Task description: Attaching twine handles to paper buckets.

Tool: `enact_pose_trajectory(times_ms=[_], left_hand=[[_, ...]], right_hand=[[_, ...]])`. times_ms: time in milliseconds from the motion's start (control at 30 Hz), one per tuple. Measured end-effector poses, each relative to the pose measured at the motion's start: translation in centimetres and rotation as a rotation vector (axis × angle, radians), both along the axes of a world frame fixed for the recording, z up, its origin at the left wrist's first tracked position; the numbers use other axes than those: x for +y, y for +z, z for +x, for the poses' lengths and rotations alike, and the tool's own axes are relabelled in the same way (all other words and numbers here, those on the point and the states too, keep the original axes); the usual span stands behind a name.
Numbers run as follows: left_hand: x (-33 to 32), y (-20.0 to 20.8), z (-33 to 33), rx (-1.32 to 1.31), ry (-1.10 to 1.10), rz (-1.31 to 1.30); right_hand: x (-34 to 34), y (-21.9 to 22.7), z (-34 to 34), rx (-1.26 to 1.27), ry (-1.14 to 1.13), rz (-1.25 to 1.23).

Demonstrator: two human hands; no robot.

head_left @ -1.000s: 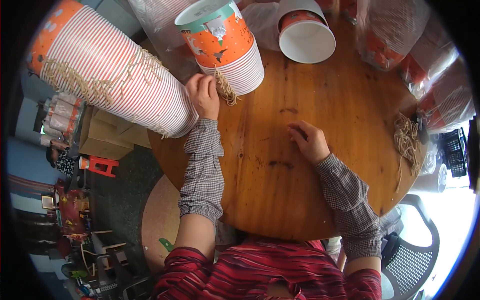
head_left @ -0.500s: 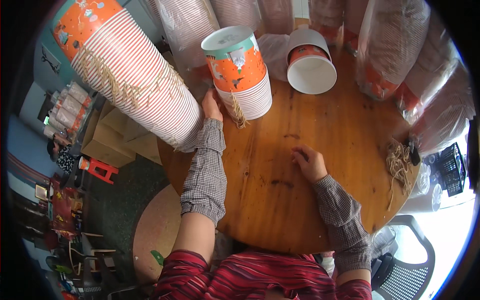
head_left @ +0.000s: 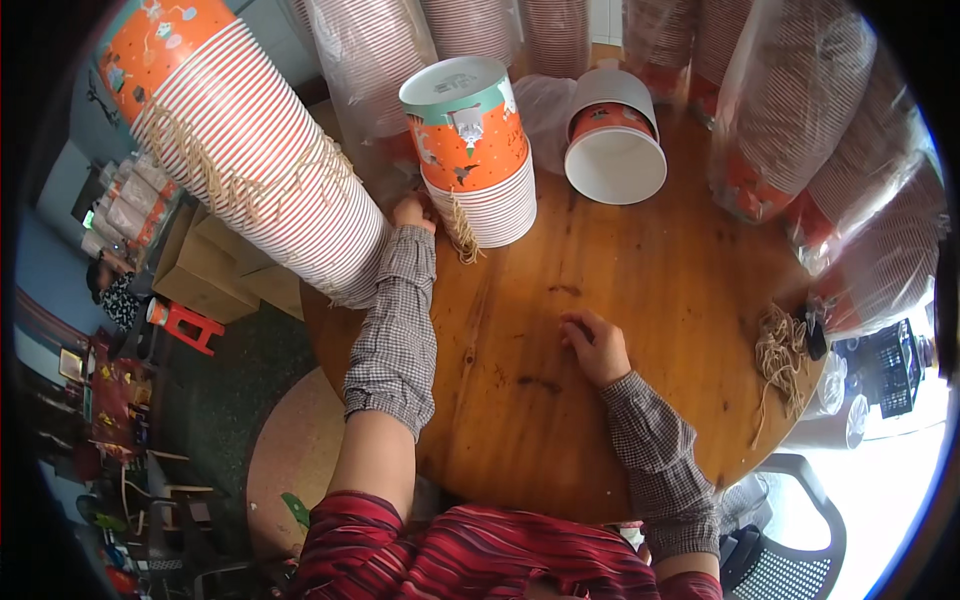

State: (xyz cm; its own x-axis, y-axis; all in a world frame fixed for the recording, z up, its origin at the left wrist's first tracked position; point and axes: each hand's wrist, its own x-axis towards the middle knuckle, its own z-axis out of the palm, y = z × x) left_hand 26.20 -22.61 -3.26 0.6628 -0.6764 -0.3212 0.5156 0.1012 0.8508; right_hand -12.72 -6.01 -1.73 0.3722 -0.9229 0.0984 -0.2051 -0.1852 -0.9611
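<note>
My left hand (head_left: 414, 212) is low between a tall leaning stack of paper buckets (head_left: 275, 165) and a shorter upside-down stack of paper buckets (head_left: 468, 150). Its fingers are mostly hidden, so what they hold, if anything, does not show. The tall stack has pale straw-like strings (head_left: 185, 150) hanging over its rims; a similar bundle of strings (head_left: 461, 235) hangs down the short stack's side. Over the middle of the round wooden table (head_left: 500, 400), my right hand (head_left: 598, 347) is loosely bent, with thumb and forefinger apart and nothing visible in it.
Two nested paper buckets (head_left: 615, 165) lie tipped on their side at the back. Plastic-wrapped bucket stacks (head_left: 790, 110) line the far and right edges. A tangle of string (head_left: 781, 345) rests at the right edge. Cardboard boxes (head_left: 205, 265) and a red stool (head_left: 190, 328) stand beyond on the left.
The view has shifted slightly. My left hand has turned and sits lower beside the short stack, its fingers less visible. My right hand stays over the table, a little differently bent.
</note>
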Motion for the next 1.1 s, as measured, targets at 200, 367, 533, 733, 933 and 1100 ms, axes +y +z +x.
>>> enact_pose_trajectory(times_ms=[200, 367, 533, 733, 933, 1100], left_hand=[[0.0, 3.7, -8.3, -0.030, -0.207, -0.348], [1.9, -2.0, 4.1, -1.003, 0.065, 0.153], [4.6, -4.5, -4.2, -0.569, 0.077, -0.135], [20.4, -2.4, -11.5, -1.113, -0.206, -0.106], [33.9, -0.2, -6.0, -1.320, -0.254, 0.145], [34.9, -1.9, -5.8, -1.598, -0.229, 0.145]], right_hand=[[-0.5, -0.8, -1.8, -0.008, -0.086, 0.004], [0.4, 0.9, 0.7, -0.032, 0.057, -0.025], [0.1, -0.2, 0.1, -0.029, 0.007, -0.057], [-1.0, -2.3, -1.1, 0.055, -0.045, -0.204], [-1.1, -1.0, -0.9, -0.044, -0.008, -0.095], [-3.7, -3.0, -1.6, -0.216, 0.037, 0.107]])
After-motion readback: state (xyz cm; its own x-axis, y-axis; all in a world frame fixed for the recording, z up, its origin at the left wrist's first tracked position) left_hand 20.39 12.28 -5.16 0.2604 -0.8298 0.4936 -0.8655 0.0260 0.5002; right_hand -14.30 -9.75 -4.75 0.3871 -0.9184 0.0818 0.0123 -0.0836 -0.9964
